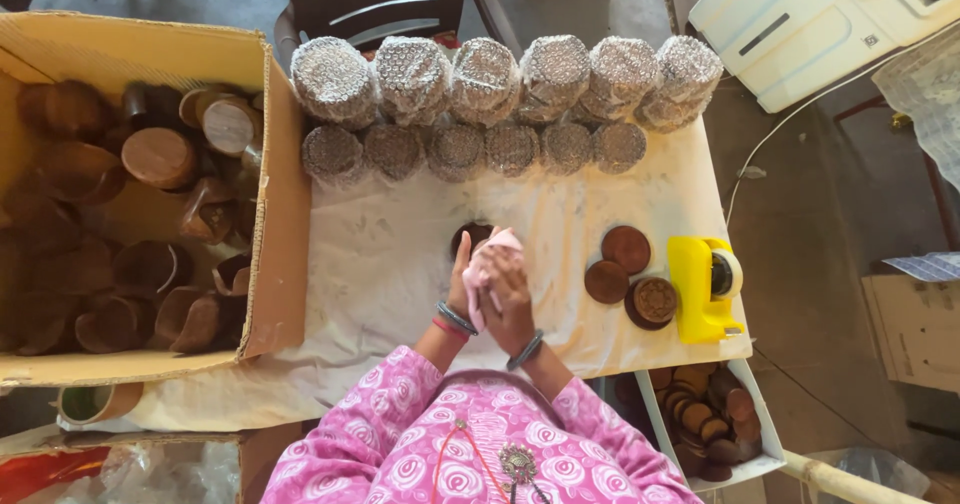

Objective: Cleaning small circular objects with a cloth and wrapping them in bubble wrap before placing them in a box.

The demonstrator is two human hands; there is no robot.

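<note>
A: What takes up the most room?

B: The table (400, 264), under a white sheet. At nine o'clock sits an open box (275, 214) full of brown wooden cups (160, 156).

A: And at twelve?

B: Two rows of bubble-wrapped bundles (480, 79), six behind and six smaller in front.

A: To the right?

B: At three o'clock a yellow tape dispenser (700, 289), and just left of it three brown lids (627, 249), touching one another. At five o'clock, below the table edge, a white tray (650, 404) of more lids.

A: Now the hands.

B: Both meet at the centre. The left hand (462, 279) is flat and upright; the right hand (510, 294) is curled around a pink cloth (490, 259) pressed between the two. The cloth pokes out at their twelve o'clock side.

A: Anything else there?

B: A dark cup (470, 234) just beyond the fingertips, half hidden; whether it is held I cannot tell.
</note>
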